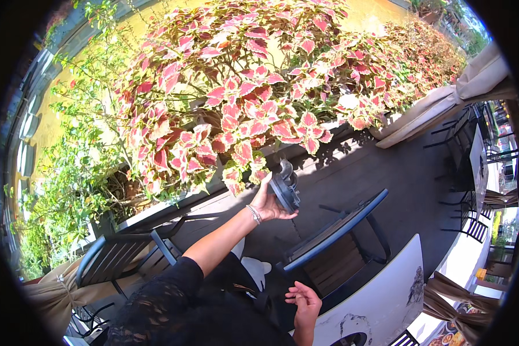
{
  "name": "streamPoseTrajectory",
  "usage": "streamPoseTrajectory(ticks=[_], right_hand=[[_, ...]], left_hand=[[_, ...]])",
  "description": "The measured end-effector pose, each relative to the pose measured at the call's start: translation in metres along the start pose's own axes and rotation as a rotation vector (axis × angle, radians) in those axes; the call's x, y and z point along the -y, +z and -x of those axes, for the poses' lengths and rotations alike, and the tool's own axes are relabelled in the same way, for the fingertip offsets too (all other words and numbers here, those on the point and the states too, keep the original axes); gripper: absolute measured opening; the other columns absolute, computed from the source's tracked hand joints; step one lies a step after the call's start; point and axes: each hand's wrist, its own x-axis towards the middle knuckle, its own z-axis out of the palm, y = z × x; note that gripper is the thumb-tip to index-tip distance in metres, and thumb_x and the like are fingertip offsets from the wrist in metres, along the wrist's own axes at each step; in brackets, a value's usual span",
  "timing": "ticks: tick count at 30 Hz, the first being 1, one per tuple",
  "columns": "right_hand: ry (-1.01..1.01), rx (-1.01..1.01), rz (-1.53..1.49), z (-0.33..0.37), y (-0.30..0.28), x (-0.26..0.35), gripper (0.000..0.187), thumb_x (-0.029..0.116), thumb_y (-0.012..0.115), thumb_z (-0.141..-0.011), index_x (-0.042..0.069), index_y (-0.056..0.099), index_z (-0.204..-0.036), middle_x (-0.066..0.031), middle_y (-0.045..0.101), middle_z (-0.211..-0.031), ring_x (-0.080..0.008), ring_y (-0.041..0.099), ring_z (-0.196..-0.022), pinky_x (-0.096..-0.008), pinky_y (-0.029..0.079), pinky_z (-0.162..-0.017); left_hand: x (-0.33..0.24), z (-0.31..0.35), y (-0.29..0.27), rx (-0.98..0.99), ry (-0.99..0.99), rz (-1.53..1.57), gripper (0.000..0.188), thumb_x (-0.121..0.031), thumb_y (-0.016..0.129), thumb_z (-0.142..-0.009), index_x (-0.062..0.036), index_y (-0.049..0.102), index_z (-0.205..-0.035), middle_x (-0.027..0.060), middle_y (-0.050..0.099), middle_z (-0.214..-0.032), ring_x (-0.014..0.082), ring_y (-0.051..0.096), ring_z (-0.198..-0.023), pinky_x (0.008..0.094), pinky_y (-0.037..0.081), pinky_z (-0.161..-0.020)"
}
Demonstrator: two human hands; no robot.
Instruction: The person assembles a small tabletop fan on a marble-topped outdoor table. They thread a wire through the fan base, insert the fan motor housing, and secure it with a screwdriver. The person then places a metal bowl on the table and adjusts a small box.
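My left hand point(264, 203), with a bracelet at the wrist, reaches forward, closed round a dark grey, round, disc-like thing point(285, 191). A curved grey part stands up from its far side; I cannot make out its exact kind. It is held just beside the lower leaves of a pink-and-green leafy plant point(254, 115). My right hand point(304, 300) is low in the view, near the white marbled table point(380, 291). Its fingers are loosely bent and a little apart, and nothing shows in them.
A dark slatted chair point(340, 228) stands right of my left hand, another chair point(112, 259) at the lower left. The planter's pale edge point(205, 202) runs below the leaves. Tied beige curtains point(427, 112) hang at the right. Dark floor point(357, 173) lies between planter and chair.
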Motion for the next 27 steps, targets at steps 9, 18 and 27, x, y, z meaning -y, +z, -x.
streamPoseTrajectory(ticks=[9, 18, 27], right_hand=[[0.159, -0.155, -0.006, -0.027, 0.041, 0.01, 0.027, -0.006, 0.042, -0.083, -0.005, 0.059, -0.104, -0.0138, 0.063, -0.088, -0.0189, 0.063, -0.072, -0.0283, 0.053, -0.061], [0.175, -0.138, -0.087, -0.046, 0.048, 0.008, 0.026, -0.005, 0.041, -0.086, -0.004, 0.058, -0.106, -0.0124, 0.062, -0.09, -0.0168, 0.063, -0.076, -0.0261, 0.053, -0.065], [0.144, -0.152, -0.161, -0.05, 0.041, -0.001, 0.026, -0.004, 0.041, -0.086, -0.003, 0.059, -0.106, -0.0121, 0.062, -0.09, -0.0155, 0.062, -0.076, -0.0254, 0.052, -0.066]], left_hand=[[-0.065, -0.051, -0.043, 0.341, -0.05, 0.591, 0.072, -0.053, 0.046, -0.083, 0.0051, 0.039, -0.125, 0.0307, 0.04, -0.123, 0.0446, 0.039, -0.113, 0.0508, 0.042, -0.093], [-0.078, -0.047, -0.038, 0.07, -0.073, 0.722, 0.071, -0.046, 0.048, -0.084, 0.0038, 0.029, -0.131, 0.0351, 0.027, -0.126, 0.0474, 0.034, -0.114, 0.0586, 0.036, -0.097], [-0.091, -0.04, -0.038, -0.007, -0.005, 0.456, 0.081, -0.045, 0.057, -0.078, 0.0048, 0.025, -0.132, 0.0333, 0.021, -0.131, 0.0492, 0.028, -0.118, 0.0588, 0.031, -0.1]])
